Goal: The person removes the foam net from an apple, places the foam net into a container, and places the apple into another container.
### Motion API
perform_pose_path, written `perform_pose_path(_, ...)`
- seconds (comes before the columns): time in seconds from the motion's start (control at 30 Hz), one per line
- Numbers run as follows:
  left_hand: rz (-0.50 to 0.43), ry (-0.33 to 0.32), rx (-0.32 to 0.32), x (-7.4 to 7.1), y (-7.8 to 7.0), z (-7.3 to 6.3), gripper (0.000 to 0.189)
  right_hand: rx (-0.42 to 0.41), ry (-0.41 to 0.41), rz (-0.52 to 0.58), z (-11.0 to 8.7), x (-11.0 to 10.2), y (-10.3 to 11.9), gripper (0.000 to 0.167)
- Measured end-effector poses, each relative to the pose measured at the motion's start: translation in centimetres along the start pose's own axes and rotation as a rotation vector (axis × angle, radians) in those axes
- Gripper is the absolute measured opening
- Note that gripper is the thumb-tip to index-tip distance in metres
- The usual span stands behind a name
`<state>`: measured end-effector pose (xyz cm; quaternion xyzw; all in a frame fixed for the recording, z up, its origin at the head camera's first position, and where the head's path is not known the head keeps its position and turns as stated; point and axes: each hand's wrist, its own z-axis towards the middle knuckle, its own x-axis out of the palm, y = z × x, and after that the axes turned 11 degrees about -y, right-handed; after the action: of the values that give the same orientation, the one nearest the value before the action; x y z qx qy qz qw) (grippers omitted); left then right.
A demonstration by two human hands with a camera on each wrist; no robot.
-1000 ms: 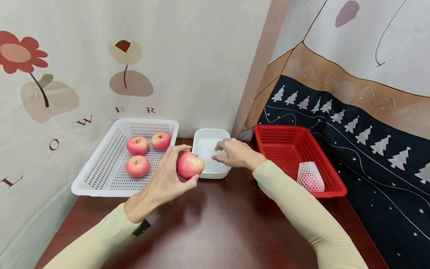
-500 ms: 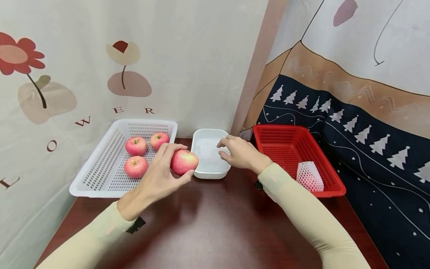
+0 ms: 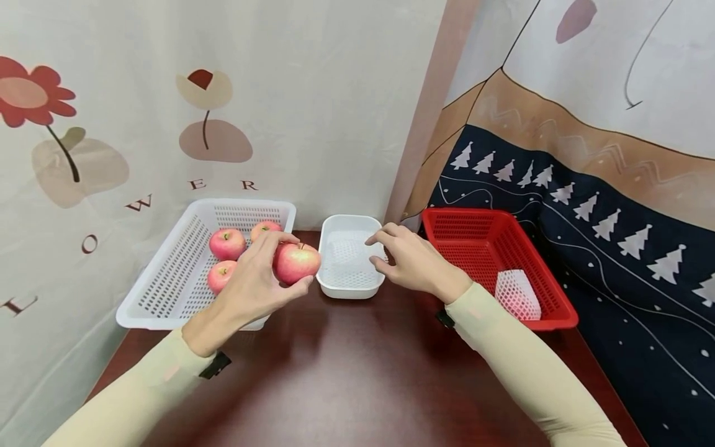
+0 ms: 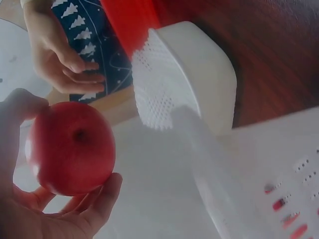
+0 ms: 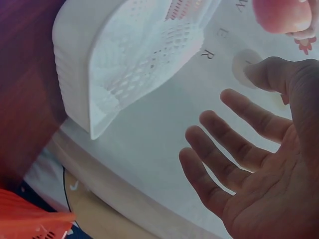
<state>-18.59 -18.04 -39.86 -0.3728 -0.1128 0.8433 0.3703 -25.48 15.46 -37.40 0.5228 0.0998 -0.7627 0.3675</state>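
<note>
My left hand [image 3: 254, 273] holds a red apple [image 3: 296, 262] between thumb and fingers, raised over the gap between the white basket and the small white container. In the left wrist view the apple [image 4: 72, 148] shows its red skin and a dimple, with fingers curled round it. My right hand [image 3: 410, 257] hovers at the right rim of the small white container [image 3: 350, 293], holding nothing. Its fingers are spread and loosely bent in the right wrist view. White foam netting [image 3: 349, 254] lies inside that container. More apples [image 3: 227, 244] sit in the white basket [image 3: 151, 320], one partly behind my left hand.
On the right stands a red basket [image 3: 466, 248] with a piece of white foam netting [image 3: 517, 294] in its front corner. All three containers are on a dark reddish-brown table [image 3: 346, 366]. A printed curtain [image 3: 324, 112] hangs close behind them.
My left hand has drawn left with the apple, now covering part of the white basket's apples. My right hand has shifted slightly right, away from the small container's middle.
</note>
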Motion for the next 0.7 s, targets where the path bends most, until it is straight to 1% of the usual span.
perform_pose_path(0.17,0.007,-0.01,-0.014,-0.3,0.7,0.3,0.064,-0.013,-0.028,0.006,-0.9,-0.5,0.0,0.036)
perform_pose_path(0.27,0.01,-0.015,-0.028,-0.5,1.1,0.6,0.067,-0.022,-0.046,0.01,-1.3,-0.7,-0.1,0.035)
perform_pose_path(0.33,0.015,-0.008,-0.042,-0.7,1.3,0.9,0.07,-0.024,-0.056,0.012,-1.6,-1.0,-0.1,0.035)
perform_pose_path(0.47,0.04,0.029,-0.082,-1.2,1.8,1.3,0.075,-0.021,-0.068,0.012,-2.3,-1.4,-0.3,0.035)
perform_pose_path(0.57,0.05,0.05,-0.114,-1.6,2.3,1.5,0.074,-0.018,-0.073,0.011,-2.7,-1.7,-0.5,0.036)
perform_pose_path(0.7,0.059,0.043,-0.127,-2.1,3.3,1.8,0.068,-0.013,-0.085,0.018,-3.2,-1.9,-0.8,0.035)
